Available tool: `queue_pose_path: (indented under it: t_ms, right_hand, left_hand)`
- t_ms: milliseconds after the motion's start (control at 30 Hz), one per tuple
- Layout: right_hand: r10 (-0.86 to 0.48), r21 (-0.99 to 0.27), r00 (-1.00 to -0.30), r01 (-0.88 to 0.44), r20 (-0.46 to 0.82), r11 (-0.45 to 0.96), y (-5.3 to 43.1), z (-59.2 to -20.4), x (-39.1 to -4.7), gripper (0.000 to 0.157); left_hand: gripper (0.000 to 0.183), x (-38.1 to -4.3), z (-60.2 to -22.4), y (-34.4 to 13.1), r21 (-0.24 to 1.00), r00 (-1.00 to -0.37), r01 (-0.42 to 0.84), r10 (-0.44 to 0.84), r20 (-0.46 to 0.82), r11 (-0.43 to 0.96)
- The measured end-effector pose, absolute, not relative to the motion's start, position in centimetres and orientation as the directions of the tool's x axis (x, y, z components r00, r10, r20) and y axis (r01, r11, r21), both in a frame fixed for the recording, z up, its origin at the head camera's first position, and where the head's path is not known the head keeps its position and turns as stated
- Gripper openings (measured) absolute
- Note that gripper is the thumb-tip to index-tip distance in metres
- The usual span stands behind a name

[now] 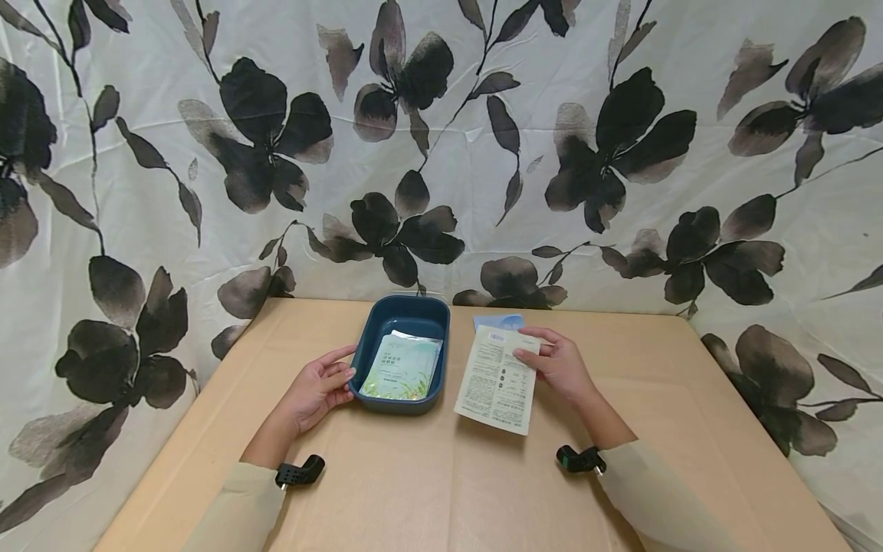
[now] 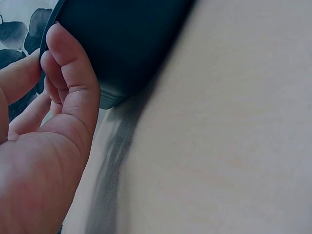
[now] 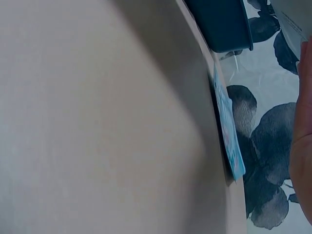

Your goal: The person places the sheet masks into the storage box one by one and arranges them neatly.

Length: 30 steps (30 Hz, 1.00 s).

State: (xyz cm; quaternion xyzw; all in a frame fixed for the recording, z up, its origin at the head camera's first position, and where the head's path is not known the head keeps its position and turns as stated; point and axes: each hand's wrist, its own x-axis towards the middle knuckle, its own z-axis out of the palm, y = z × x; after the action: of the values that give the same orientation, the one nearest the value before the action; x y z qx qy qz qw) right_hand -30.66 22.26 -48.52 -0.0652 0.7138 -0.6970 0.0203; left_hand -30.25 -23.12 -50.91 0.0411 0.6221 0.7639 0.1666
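My left hand (image 1: pixel 320 387) is at the left side of a dark blue plastic bin (image 1: pixel 402 409), its fingertips gripping the rim. In the left wrist view the curled fingers (image 2: pixel 73 73) meet the bin's outer wall (image 2: pixel 126 44). Pale green and white flat sachets (image 1: pixel 402 368) with a leaf print lie stacked inside. My right hand (image 1: pixel 559 364) pinches another flat sachet (image 1: pixel 497 383) by its upper right corner, thumb on top, its text-printed back facing up. A corner of that sachet (image 3: pixel 292 27) shows in the right wrist view, beside part of the hand (image 3: pixel 302 131).
A light blue sachet (image 1: pixel 499 321) lies near the table's back edge, partly covered by the held one. The tan table (image 1: pixel 386 491) ends at a white curtain (image 1: pixel 497 199) with dark flowers. Both wrists wear black bands (image 1: pixel 300 471).
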Motion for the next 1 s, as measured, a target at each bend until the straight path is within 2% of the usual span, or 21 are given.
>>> queue_pose_path:
  t_ms: [367, 1000]
  right_hand:
    - [-0.123, -0.997, -0.990, -0.067, 0.072, -0.046, 20.5, -48.9, -31.2, 0.059]
    - [-0.119, -0.992, -0.987, -0.104, 0.111, -0.071, 17.2, -48.9, -33.2, 0.056]
  left_hand:
    - [0.068, -30.3, -50.9, -23.1, 0.961, -0.940, -0.212, 0.307, -0.151, -0.178]
    - [0.070, -30.3, -51.1, -23.1, 0.960, -0.941, -0.209, 0.306, -0.145, -0.188]
